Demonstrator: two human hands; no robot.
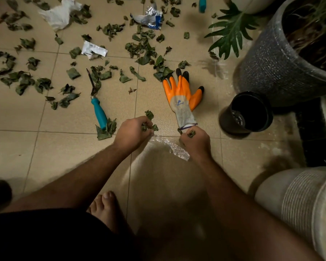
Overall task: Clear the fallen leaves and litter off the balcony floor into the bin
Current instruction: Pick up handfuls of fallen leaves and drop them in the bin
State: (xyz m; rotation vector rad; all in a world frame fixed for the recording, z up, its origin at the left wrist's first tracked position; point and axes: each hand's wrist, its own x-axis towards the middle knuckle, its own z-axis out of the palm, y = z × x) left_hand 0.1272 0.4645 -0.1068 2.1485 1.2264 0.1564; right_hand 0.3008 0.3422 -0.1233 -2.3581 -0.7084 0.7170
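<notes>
Leaves scattered across upper floor tiles; near tiles mostly bare. Left hand and right hand each clutch a leaf clump, clear plastic film between them. Right side blocked: black pot, two large planters. Also one orange glove, teal-handled tool, three wrappers.
</notes>
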